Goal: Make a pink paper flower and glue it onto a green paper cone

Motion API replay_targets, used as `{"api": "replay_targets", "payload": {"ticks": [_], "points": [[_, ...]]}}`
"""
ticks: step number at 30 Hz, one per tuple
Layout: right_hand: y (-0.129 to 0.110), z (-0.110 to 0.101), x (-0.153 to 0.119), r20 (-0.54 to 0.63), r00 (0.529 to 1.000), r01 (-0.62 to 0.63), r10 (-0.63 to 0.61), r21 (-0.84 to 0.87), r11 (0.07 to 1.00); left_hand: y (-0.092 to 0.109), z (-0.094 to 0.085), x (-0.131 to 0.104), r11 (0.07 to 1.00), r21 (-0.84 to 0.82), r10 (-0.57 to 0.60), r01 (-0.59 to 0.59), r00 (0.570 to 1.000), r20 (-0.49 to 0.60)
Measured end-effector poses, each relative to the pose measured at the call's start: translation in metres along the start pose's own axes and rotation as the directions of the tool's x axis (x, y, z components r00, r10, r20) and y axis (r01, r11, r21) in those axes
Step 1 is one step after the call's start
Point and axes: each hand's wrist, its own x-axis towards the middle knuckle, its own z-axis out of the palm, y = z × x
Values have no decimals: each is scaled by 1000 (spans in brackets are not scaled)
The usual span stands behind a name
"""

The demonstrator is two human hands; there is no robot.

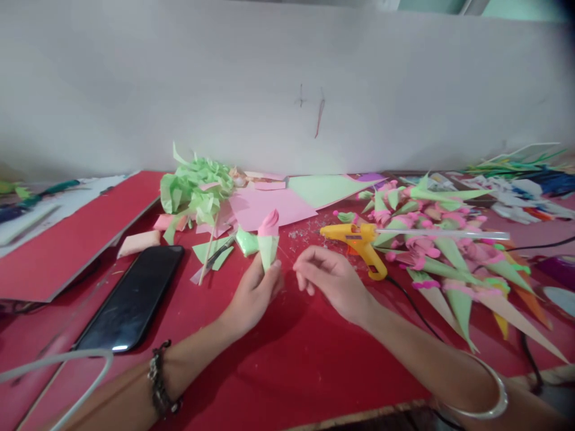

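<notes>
My left hand [254, 293] is closed around a small paper cone flower [268, 242], pale green below with a pink swirled top, held upright. Across a short gap, my right hand [332, 278] has its thumb and fingers pinched together; what they hold, if anything, is too small to make out. A faint thin strand seems to run between the hands. Just beyond my right hand lies a yellow hot glue gun [363, 236] with a clear glue stick [449, 234] sticking out of its back. A green packet [247, 242] lies behind my left hand.
Many finished-looking paper cone flowers [453, 269] are heaped at right, beside the gun's black cord [415, 308]. At left are a black phone [135, 296], a red board [90, 233] and crumpled green paper [197, 188]. Pink sheets [269, 206], scissors [222, 248] and a stick [207, 254] lie behind.
</notes>
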Motion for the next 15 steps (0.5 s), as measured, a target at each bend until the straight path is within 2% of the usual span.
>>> {"api": "replay_targets", "payload": {"ticks": [4,10,15], "points": [[-1,1,-1,16,1000,15,-14,-75,997,0,1,-4,998,-69,-7,13,996,89],[0,0,-5,102,995,-6,19,-132,991,2,-12,-2,999,-44,-4,3,1000,-24],[2,-3,-3,0,1000,25,-25,-231,973,7,-20,3,999,1,36,-36,996,-79]]}}
